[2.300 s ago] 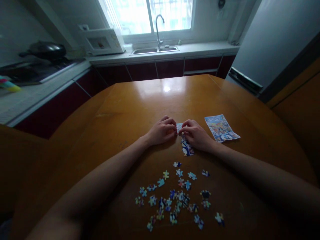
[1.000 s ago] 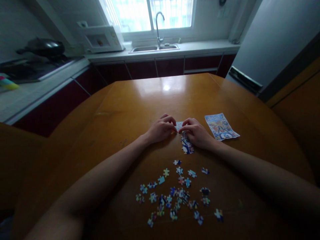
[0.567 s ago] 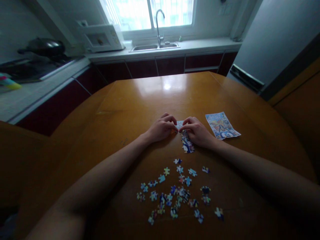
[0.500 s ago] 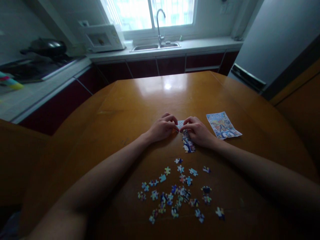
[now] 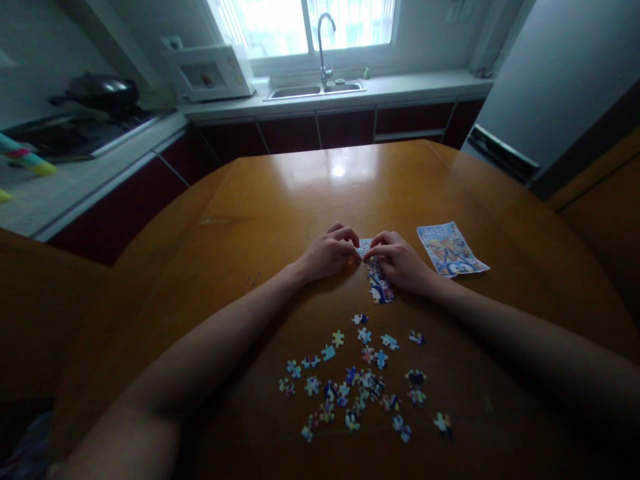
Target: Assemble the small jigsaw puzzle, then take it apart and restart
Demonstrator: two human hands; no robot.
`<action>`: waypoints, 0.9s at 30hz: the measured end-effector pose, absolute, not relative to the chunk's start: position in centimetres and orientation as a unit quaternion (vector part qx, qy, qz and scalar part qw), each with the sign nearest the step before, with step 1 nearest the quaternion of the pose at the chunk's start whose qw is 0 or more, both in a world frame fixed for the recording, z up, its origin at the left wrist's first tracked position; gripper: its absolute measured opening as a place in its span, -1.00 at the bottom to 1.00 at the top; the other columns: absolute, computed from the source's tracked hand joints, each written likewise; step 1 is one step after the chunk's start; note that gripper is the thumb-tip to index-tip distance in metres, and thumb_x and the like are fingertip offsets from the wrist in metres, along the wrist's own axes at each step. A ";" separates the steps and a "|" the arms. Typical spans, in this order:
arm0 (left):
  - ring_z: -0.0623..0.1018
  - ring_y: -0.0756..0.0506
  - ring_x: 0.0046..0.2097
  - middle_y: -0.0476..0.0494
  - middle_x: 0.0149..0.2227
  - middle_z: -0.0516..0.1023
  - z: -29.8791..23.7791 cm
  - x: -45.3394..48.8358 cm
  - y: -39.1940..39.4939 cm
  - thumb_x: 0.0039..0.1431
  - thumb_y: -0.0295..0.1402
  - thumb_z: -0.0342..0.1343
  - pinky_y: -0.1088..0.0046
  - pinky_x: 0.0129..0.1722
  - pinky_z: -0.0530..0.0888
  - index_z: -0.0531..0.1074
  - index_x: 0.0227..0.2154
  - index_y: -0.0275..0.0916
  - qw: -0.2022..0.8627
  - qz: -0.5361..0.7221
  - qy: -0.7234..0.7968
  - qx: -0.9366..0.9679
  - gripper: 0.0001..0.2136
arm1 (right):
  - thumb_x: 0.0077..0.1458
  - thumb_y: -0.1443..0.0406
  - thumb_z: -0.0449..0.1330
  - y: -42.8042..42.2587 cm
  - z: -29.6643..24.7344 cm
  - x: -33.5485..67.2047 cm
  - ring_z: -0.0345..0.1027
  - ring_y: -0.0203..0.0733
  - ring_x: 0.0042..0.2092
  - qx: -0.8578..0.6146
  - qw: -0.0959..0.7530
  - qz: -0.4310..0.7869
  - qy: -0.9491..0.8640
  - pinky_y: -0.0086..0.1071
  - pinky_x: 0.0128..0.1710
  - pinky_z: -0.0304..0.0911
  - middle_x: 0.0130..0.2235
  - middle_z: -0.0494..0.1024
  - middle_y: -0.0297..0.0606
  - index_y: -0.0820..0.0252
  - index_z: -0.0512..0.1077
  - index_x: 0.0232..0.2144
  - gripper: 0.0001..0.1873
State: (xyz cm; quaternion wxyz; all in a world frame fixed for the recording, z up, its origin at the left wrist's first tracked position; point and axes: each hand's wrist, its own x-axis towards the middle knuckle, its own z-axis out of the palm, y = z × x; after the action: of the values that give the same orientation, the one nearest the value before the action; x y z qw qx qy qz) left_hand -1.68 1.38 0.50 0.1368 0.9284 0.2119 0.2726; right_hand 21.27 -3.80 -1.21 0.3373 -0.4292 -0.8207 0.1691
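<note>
A narrow strip of joined puzzle pieces (image 5: 379, 285) lies on the round wooden table (image 5: 280, 207). My left hand (image 5: 327, 255) and my right hand (image 5: 399, 261) meet at the strip's far end, fingers curled and pinched on the top pieces (image 5: 365, 246). The right hand covers part of the strip's right side. Several loose puzzle pieces (image 5: 360, 383) are scattered on the table nearer to me, between my forearms.
A printed picture sheet (image 5: 451, 249) lies flat to the right of my right hand. Beyond the table run a counter with a sink and tap (image 5: 320, 83), a white microwave (image 5: 207, 70) and a black pan (image 5: 100, 93). A grey fridge (image 5: 545, 87) stands at the right.
Both hands stay pinched at the strip's far end. The view has shifted slightly, so everything sits a little to the right and higher in the picture.
</note>
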 end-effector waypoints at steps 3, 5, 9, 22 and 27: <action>0.38 -0.12 -0.08 -0.08 -0.17 0.53 0.4 -1.7 1.4 0.10 -0.68 0.05 0.29 -0.04 0.42 0.63 -0.34 -0.09 0.133 0.274 0.210 0.929 -0.64 | 0.04 0.56 0.12 -3.8 -1.1 21.3 0.32 -0.06 -0.06 -0.433 0.337 0.176 -0.818 -0.14 -0.03 0.28 -0.16 0.48 -0.21 0.01 0.62 -0.28 -0.60; 0.37 -0.12 -0.06 -0.08 -0.15 0.52 0.4 -1.7 1.4 0.09 -0.69 0.05 0.28 -0.02 0.41 0.63 -0.34 -0.09 0.131 0.275 0.212 0.929 -0.64 | 0.04 0.56 0.11 -3.7 -1.1 21.3 0.32 -0.06 -0.06 -0.432 0.339 0.182 -0.815 -0.14 -0.03 0.28 -0.16 0.49 -0.20 0.04 0.62 -0.31 -0.60; 0.37 -0.13 -0.05 -0.08 -0.14 0.51 0.5 -1.6 1.3 0.09 -0.69 0.04 0.25 0.01 0.40 0.62 -0.35 -0.10 0.133 0.267 0.223 0.928 -0.64 | 0.07 0.53 0.11 -3.5 -1.3 21.2 0.33 -0.07 -0.05 -0.429 0.368 0.197 -0.801 -0.13 -0.01 0.27 -0.17 0.49 -0.18 0.09 0.61 -0.30 -0.65; 0.40 -0.11 -0.11 -0.11 -0.24 0.52 0.0 -1.6 1.8 0.11 -0.65 0.04 0.28 -0.08 0.43 0.59 -0.30 -0.18 0.135 0.349 0.214 0.902 -0.70 | 0.24 0.37 0.14 -9.2 3.4 18.5 0.28 -0.11 -0.13 -0.359 0.398 0.130 -0.834 -0.22 -0.11 0.24 -0.24 0.47 -0.21 0.14 0.52 -0.27 -0.86; 0.40 -0.11 -0.14 -0.11 -0.26 0.53 0.0 -1.5 1.9 0.09 -0.66 0.02 0.30 -0.11 0.42 0.60 -0.34 -0.18 0.136 0.354 0.216 0.900 -0.70 | 0.28 0.31 0.14 -15.8 3.8 15.4 0.20 -0.16 -0.20 -0.204 0.235 0.125 -0.942 -0.25 -0.20 0.14 -0.23 0.48 -0.24 0.14 0.50 -0.22 -0.87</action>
State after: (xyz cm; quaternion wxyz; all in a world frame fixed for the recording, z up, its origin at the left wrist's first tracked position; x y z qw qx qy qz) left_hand -1.46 1.85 0.02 0.1357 0.8997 0.2158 0.3545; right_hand 15.44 -15.76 3.79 0.2349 -0.2041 -0.9421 0.1252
